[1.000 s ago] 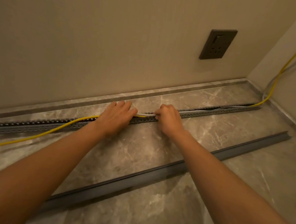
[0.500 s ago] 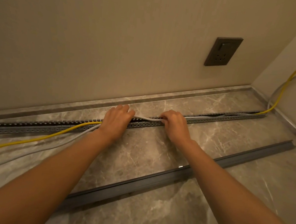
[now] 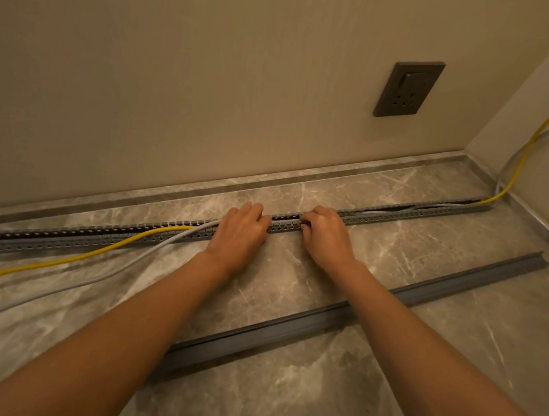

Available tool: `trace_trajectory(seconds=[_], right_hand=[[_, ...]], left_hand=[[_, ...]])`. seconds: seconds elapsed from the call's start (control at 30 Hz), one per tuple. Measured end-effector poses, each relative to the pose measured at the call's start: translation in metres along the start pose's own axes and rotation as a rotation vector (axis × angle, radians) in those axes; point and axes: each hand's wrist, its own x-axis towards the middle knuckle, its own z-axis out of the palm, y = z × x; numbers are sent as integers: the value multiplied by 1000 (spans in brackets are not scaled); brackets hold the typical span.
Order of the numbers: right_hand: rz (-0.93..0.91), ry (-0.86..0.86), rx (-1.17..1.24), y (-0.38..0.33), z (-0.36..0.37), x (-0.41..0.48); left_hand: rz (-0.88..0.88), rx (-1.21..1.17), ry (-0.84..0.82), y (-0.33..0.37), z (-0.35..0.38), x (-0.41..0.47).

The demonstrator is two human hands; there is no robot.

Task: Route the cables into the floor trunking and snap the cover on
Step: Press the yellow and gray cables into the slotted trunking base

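Note:
A grey slotted floor trunking (image 3: 62,237) runs along the wall from the left edge to the right corner. My left hand (image 3: 240,231) and my right hand (image 3: 327,236) rest on its middle, a short gap apart, fingers curled down into the channel over the cables. A yellow cable (image 3: 77,257) and a grey cable (image 3: 127,260) leave the channel under my left hand and trail across the floor to the left. Right of my right hand both cables lie inside the trunking and climb the side wall at the corner (image 3: 518,164). The loose grey cover (image 3: 426,286) lies on the floor nearer to me.
A dark wall socket (image 3: 408,88) sits on the beige wall above the trunking. The floor is grey marble tile (image 3: 293,276) with a low skirting strip (image 3: 336,173) along the wall. The cover strip runs diagonally under my forearms.
The arch of grey cable that stood up between my hands has gone down into the channel. My hands stay on the same stretch of trunking, and the view has shifted slightly.

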Motion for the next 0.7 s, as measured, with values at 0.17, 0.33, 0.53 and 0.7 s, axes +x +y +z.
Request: trace_trajectory(seconds=[0.17, 0.33, 0.53, 0.7], right_hand=[[6, 4, 66, 2, 3, -5], [67, 25, 69, -3, 2, -1], [9, 56, 56, -21, -2, 5], [-71, 1, 112, -43, 7, 5]], left_hand=[[-40, 1, 66, 1, 8, -8], [-158, -114, -62, -1, -1, -4], [-277, -406, -125, -12, -9, -8], [-361, -396, 74, -36, -26, -19]])
